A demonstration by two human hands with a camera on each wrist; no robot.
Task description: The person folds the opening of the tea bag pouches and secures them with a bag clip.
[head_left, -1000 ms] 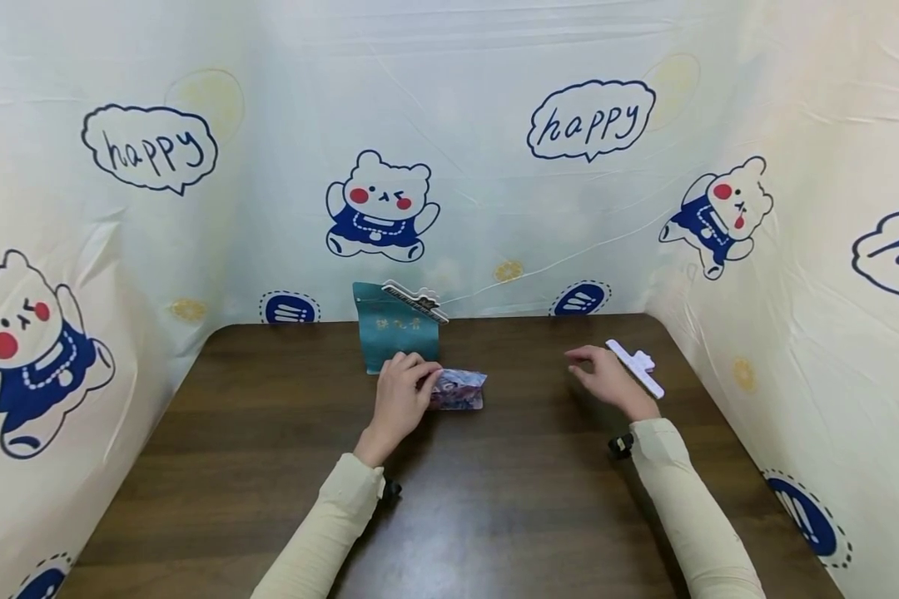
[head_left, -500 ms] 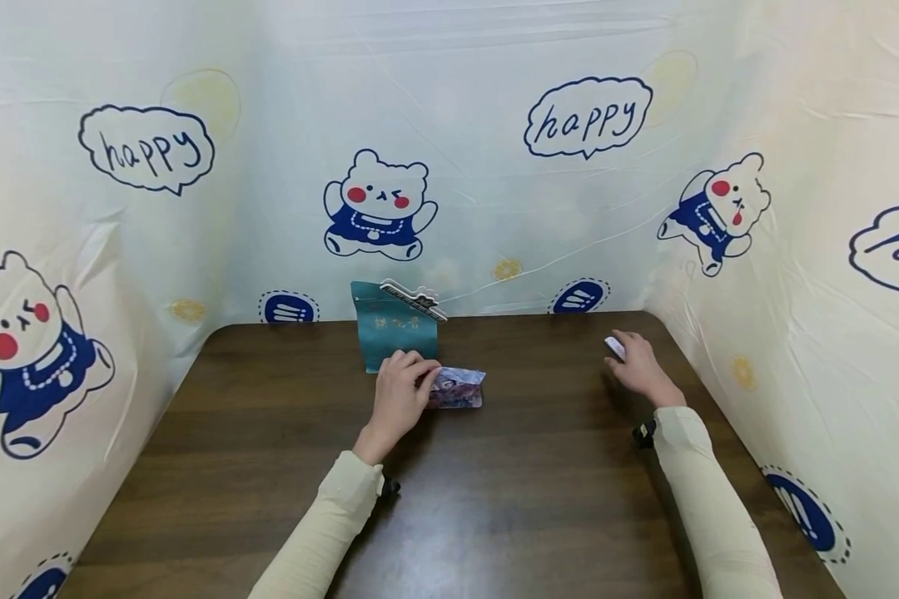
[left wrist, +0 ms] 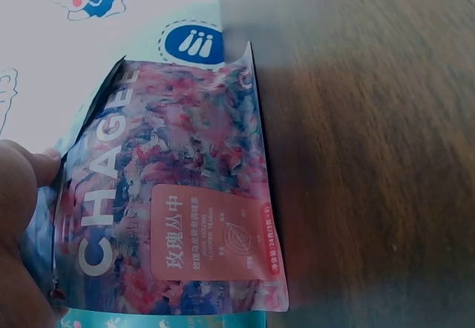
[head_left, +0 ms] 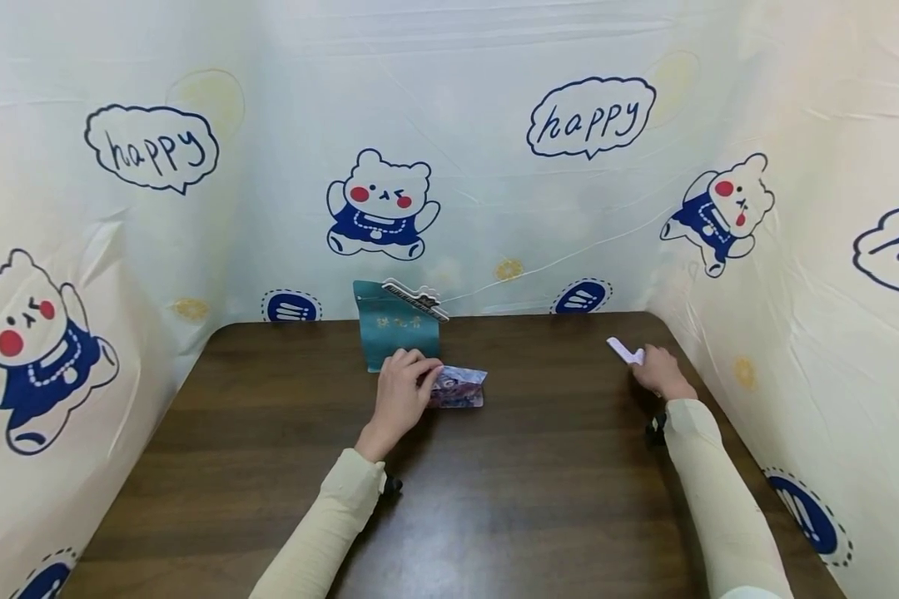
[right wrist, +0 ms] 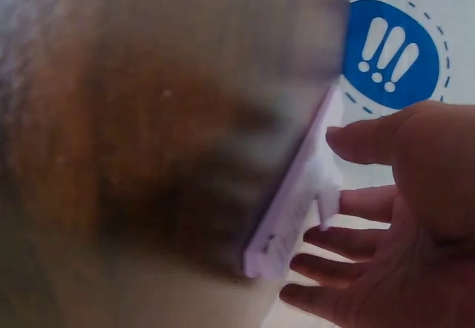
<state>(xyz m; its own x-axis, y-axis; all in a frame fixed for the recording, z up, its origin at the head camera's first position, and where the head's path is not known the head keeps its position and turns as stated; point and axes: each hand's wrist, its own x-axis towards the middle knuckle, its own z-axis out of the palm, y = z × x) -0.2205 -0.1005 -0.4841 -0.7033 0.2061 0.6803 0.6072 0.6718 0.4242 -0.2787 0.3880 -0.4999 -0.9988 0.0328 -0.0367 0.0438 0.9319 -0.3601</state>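
My left hand (head_left: pixel 397 399) pinches the folded top edge of a colourful tea pouch (left wrist: pixel 193 142) printed CHAGEE, which stands on the table. Part of the pouch's top is hidden by the fingers in the head view. At the right side of the table lies a pale lilac bag clip (head_left: pixel 623 350). My right hand (head_left: pixel 663 374) is at the clip's near end. In the right wrist view, its thumb and fingers are spread on either side of the clip's handle, the fingers at or very near it; firm contact cannot be made out.
A teal pouch (head_left: pixel 389 333) stands behind the colourful one, with a black-and-white clip (head_left: pixel 417 300) slanted across its top. The dark wooden table (head_left: pixel 494 491) is bordered by a printed curtain (head_left: pixel 479 108) at the back and sides.
My right hand has moved right, passing over the lilac clip to its near right end, and the clip's far part shows again. The left hand and the pouch have stayed put.
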